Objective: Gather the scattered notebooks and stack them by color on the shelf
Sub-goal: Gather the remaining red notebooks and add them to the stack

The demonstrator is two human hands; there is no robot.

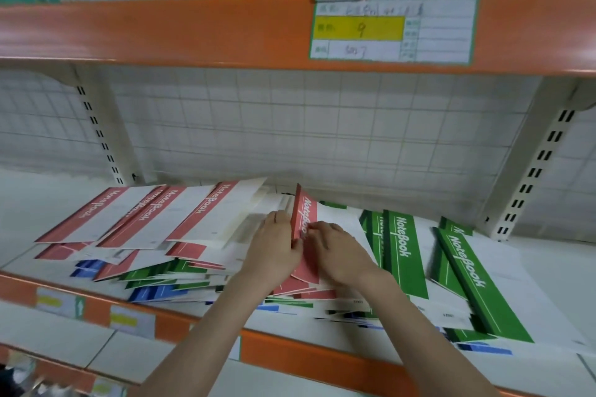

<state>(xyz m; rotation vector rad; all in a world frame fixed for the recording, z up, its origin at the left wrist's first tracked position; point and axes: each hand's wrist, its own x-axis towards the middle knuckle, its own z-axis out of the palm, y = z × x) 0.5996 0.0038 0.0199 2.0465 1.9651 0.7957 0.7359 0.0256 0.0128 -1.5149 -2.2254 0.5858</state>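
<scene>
Many notebooks lie spread over the white shelf (38, 200). Red-banded notebooks (106, 219) fan out on the left, green-banded notebooks (403, 251) lie on the right, and blue ones (154, 292) peek out from under the pile near the front. At the middle, my left hand (274, 251) and my right hand (338, 255) together hold a red notebook (303, 222) that stands tilted on its edge above the pile. Both hands pinch its lower part from either side.
An orange upper shelf (193, 32) with a paper label (393, 26) hangs overhead. A white wire grid (290, 126) backs the shelf, with slotted uprights (100, 135) at both sides. The orange front rail (306, 354) carries price tags.
</scene>
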